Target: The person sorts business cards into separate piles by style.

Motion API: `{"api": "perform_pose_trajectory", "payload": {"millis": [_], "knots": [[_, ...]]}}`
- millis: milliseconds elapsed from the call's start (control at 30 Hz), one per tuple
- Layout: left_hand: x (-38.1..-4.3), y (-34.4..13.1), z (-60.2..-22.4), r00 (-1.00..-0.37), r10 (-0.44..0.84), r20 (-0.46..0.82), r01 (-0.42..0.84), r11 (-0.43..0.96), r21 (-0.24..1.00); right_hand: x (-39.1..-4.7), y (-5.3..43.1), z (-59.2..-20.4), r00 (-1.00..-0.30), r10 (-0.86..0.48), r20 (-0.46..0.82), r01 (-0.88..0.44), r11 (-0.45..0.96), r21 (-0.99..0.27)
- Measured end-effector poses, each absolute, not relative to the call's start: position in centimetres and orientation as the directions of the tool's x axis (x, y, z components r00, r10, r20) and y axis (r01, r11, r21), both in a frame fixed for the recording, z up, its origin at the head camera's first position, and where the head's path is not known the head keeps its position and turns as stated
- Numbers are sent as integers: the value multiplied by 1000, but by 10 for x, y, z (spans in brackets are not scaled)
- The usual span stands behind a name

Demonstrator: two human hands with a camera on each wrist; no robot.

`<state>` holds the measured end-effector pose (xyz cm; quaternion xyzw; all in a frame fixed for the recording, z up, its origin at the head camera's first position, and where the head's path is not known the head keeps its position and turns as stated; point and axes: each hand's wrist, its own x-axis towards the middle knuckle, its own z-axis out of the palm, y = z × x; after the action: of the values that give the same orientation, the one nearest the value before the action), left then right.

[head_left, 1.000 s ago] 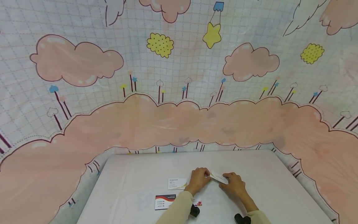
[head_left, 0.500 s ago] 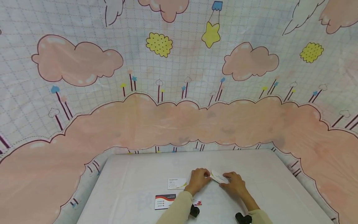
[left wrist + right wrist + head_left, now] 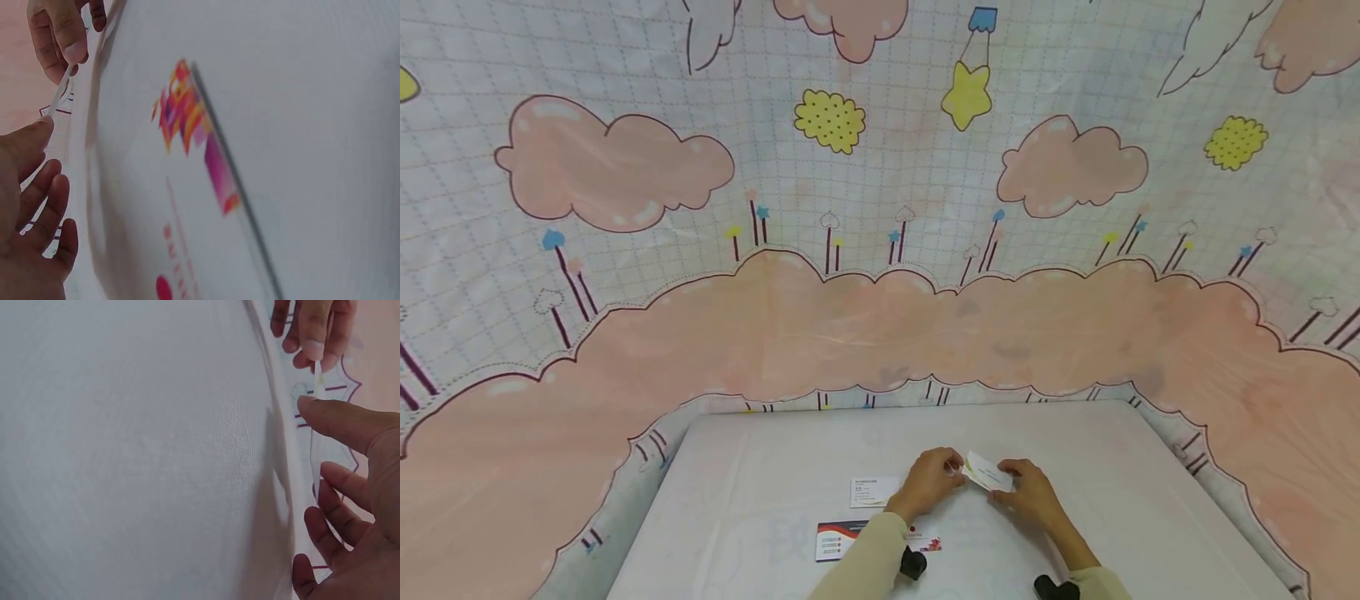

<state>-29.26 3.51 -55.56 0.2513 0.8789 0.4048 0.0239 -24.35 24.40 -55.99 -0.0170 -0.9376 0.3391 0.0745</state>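
Note:
Both hands hold a white business card (image 3: 987, 474) over the far part of the table, its printed face tilted into the head view. The left hand (image 3: 931, 481) pinches the card's left end between thumb and fingers. At the other end, the right hand (image 3: 1030, 493) grips it with thumb and fingertips along the edges. From the left wrist the card (image 3: 60, 90) appears nearly edge-on between the two hands. In the right wrist view it is a thin white strip (image 3: 315, 447) behind the right thumb.
Left of the hands lies a white card (image 3: 871, 492) with a gold curve. Nearer is a dark and red card (image 3: 835, 542), partly under the left sleeve (image 3: 865, 558). A white card with a colourful print (image 3: 931, 543) lies beside that sleeve. A patterned cloth (image 3: 880, 325) rises behind the table.
The held card has tilted up, so more of its printed face shows. The left forearm has shifted slightly left, uncovering more of the colourful card. Both hands keep their hold.

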Motion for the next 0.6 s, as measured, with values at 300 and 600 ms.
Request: {"api": "perform_pose_trajectory", "payload": {"millis": [300, 600], "knots": [[-298, 15, -541, -839, 528, 133, 435, 504, 746, -242, 235, -554, -983, 58, 174, -83, 708, -701], [-302, -1, -534, -807, 582, 99, 469, 531, 706, -243, 226, -547, -977, 10, 214, -146, 701, -698]]}}
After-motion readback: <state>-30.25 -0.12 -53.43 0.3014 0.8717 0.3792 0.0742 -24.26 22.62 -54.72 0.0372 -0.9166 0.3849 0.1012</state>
